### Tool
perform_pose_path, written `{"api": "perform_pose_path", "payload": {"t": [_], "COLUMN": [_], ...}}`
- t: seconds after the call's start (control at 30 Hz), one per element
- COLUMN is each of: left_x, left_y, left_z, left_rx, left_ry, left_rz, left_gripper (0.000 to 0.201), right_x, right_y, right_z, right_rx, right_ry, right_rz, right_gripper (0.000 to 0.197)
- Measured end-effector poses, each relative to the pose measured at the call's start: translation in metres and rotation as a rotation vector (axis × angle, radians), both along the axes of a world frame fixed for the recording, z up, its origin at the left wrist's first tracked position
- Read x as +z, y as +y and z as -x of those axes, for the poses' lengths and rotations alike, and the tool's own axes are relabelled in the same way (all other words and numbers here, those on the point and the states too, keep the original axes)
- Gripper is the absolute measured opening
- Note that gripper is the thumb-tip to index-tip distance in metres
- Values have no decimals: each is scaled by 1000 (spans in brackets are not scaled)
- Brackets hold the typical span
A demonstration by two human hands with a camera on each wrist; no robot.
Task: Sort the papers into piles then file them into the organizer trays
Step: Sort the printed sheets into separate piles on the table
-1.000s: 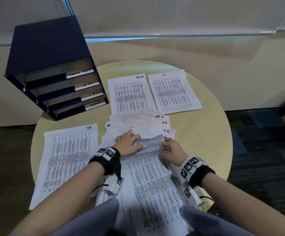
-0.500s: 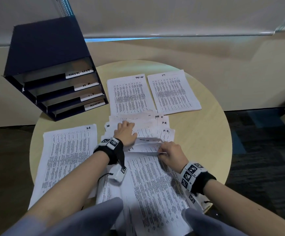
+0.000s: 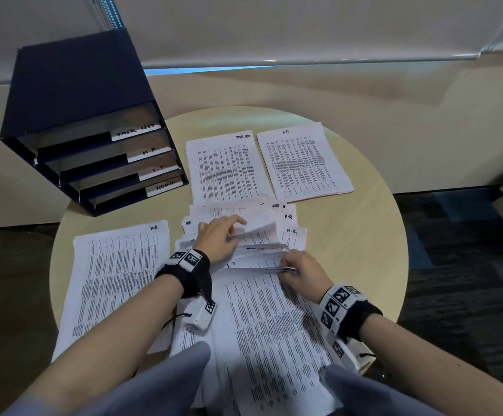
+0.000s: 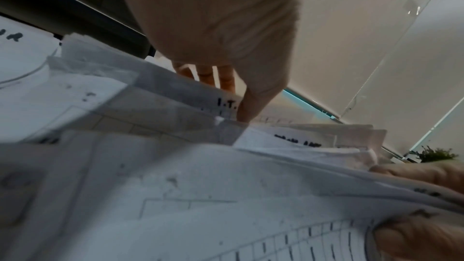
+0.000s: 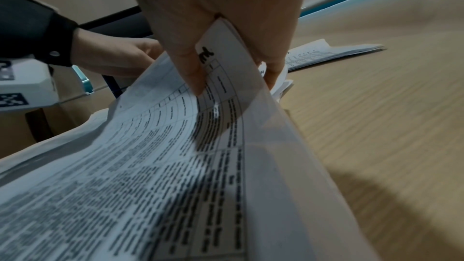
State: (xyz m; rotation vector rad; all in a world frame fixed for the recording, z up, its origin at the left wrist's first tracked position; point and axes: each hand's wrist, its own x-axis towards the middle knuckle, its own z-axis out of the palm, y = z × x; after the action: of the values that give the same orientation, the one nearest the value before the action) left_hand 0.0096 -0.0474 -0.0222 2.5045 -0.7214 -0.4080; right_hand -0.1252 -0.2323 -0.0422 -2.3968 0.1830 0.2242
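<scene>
An unsorted spread of printed papers (image 3: 262,313) covers the middle and near part of the round table (image 3: 364,235). My right hand (image 3: 299,270) pinches the top right corner of the nearest sheets (image 5: 226,78), thumb on top, and lifts them. My left hand (image 3: 218,235) reaches further in and lifts the top edge of a sheet marked I.T. (image 4: 227,104) with its fingers behind it. Sorted piles lie around: H.R. (image 3: 118,283) at left, TASK LIST (image 3: 226,166) and I.T. (image 3: 301,160) at the back. The dark blue organizer (image 3: 94,139) stands at back left.
The organizer's trays are labelled TASK LIST (image 3: 136,132), H.R. (image 3: 149,151), I.T. (image 3: 158,171) and ADMIN (image 3: 166,185) from top to bottom. Bare tabletop (image 5: 376,116) lies to the right of the spread. My grey-trousered knees (image 3: 184,382) sit at the table's near edge.
My left hand has moved away from me, up the fanned papers, and lifted the edge of a sheet further back. My right hand has stayed at the corner it pinches.
</scene>
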Motion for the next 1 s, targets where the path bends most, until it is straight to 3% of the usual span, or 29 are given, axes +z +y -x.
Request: {"api": "perform_pose_path", "payload": {"t": [0.13,0.27,0.47,0.53,0.6,0.67,0.73,0.8,0.87,1.0], "left_x": [-6,-6,-5,-7,-9,-9,-12,-14,-15,-15], "left_y": [9,14,12,11,10,9,9,12,15,20], "left_z": [-2,2,16,17,18,21,20,13,6,7], "left_rx": [-97,-133,-210,-206,-205,-212,-178,-89,-14,1], "left_ry": [122,129,142,139,126,101,65,46,47,-96], "left_rz": [31,34,8,8,20,-6,-81,-186,-276,-323], "left_gripper": [32,33,28,29,39,51,52,54,57,49], "right_x": [-6,-5,-4,-1,4,2,0,8,9,7], "right_y": [-4,-4,-2,-1,2,4,2,5,4,5], "right_z": [-3,-10,-10,-13,-18,-21,-25,-26,-27,-25], "right_rx": [-48,-21,7,11,6,-30,-33,-22,-16,-15], "right_ry": [-22,21,-34,8,99,150,186,182,144,112], "right_rz": [-47,-29,-4,12,-21,-70,-85,-73,-74,-98], "right_gripper": [5,16,8,14,22,8,22,9,31,20]}}
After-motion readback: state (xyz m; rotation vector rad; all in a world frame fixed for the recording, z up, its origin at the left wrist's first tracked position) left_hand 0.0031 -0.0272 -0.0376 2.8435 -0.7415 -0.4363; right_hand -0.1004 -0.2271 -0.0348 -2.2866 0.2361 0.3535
